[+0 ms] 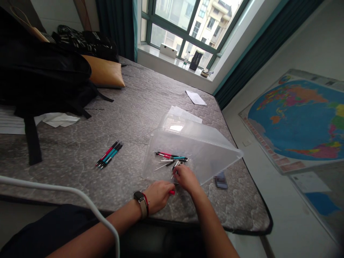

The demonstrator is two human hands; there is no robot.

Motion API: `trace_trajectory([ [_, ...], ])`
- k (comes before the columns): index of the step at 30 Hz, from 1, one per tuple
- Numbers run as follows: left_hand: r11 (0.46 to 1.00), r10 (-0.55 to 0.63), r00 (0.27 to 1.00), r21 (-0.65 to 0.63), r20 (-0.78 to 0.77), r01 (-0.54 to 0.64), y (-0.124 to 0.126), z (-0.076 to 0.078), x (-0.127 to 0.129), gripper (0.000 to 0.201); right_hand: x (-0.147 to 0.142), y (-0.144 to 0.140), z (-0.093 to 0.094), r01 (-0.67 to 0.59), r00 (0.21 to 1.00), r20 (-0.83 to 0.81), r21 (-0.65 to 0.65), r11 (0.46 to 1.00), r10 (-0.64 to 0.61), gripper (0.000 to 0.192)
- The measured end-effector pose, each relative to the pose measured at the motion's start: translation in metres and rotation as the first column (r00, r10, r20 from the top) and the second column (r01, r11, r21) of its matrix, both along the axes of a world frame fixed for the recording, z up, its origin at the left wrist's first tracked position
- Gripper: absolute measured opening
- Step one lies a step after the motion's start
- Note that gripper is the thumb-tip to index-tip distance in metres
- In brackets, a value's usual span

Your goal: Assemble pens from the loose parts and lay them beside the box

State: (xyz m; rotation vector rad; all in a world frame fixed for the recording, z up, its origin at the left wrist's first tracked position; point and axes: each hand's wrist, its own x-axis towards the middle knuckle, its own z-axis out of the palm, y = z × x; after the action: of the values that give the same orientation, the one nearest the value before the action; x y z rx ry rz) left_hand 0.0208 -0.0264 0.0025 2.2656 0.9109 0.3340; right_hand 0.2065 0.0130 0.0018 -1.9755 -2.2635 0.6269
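A home bedroom: a bare grey quilted mattress [139, 107], dark teal curtains [118, 25] beyond the hands, a wall-hung world map [298, 118].

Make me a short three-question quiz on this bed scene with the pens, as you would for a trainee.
1. True or false: the row of red and teal pens on the grey quilted mattress lies inside the clear plastic bin.
2. Which hand wears the wristwatch with the red band? A) left hand B) right hand
3. Fill in: on the floor to the right lies a large world ____.

Key:
1. False; that row lies on the mattress left of the bin, while loose pens and pen parts lie in the bin.
2. A.
3. map.
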Motion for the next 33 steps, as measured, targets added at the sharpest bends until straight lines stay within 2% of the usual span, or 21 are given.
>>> trace_trajectory([
  [7, 1.0, 0.008, 1.0, -0.022, -0.01, -0.008, 0.0, 0.002, 0.0, 0.016, -0.014, -0.002, -0.001, -0.14, 0.99, 0.012, 0.033, 0.99, 0.139, 0.013],
  [11, 1.0, 0.003, 1.0, -0.014, -0.005, -0.003, -0.002, 0.005, -0.001, 0.016, -0.02, -0.003, -0.004, -0.162, 0.987, -0.011, 0.057, 0.985, 0.162, 0.012],
  [14, 1.0, 0.013, 1.0, -0.024, 0.007, -0.012, -0.003, 0.006, -0.002, 0.016, -0.018, -0.002, -0.001, -0.115, 0.988, -0.094, 0.104, 0.988, 0.125, 0.011],
  [17, 0.991, 0.125, 0.992, -0.044, 0.018, -0.124, 0.004, 0.005, -0.003, 0.02, -0.009, 0.002, 0.004, 0.08, 0.972, -0.234, 0.223, 0.972, -0.026, 0.007],
  [19, 0.971, 0.237, 0.971, -0.04, 0.013, -0.237, 0.015, 0.003, -0.004, 0.024, -0.002, 0.007, 0.006, 0.315, 0.907, -0.371, 0.284, 0.906, -0.199, 0.008],
  [21, 0.941, 0.338, 0.941, -0.025, -0.006, -0.338, 0.028, -0.001, -0.003, 0.026, 0.003, 0.012, 0.007, 0.542, 0.769, -0.544, 0.276, 0.794, -0.336, 0.016],
  [23, 0.916, 0.401, 0.915, -0.015, -0.038, -0.402, 0.038, -0.005, -0.002, 0.026, 0.006, 0.017, 0.005, 0.677, 0.607, -0.699, 0.206, 0.707, -0.378, 0.022],
  [24, 0.909, 0.416, 0.908, -0.012, -0.057, -0.417, 0.042, -0.008, 0.0, 0.027, 0.006, 0.019, 0.004, 0.712, 0.536, -0.755, 0.163, 0.683, -0.378, 0.024],
  [26, 0.906, 0.421, 0.901, -0.002, -0.107, -0.424, 0.043, -0.013, 0.004, 0.029, 0.006, 0.02, 0.001, 0.743, 0.43, -0.824, 0.09, 0.663, -0.37, 0.026],
  [28, 0.911, 0.411, 0.896, 0.028, -0.167, -0.412, 0.039, -0.017, 0.007, 0.031, 0.005, 0.02, -0.001, 0.754, 0.36, -0.86, 0.039, 0.655, -0.363, 0.028],
  [33, 0.917, 0.397, 0.873, 0.096, -0.284, -0.386, 0.033, -0.017, 0.011, 0.028, 0.006, 0.019, -0.001, 0.755, 0.299, -0.884, -0.01, 0.655, -0.358, 0.03],
])
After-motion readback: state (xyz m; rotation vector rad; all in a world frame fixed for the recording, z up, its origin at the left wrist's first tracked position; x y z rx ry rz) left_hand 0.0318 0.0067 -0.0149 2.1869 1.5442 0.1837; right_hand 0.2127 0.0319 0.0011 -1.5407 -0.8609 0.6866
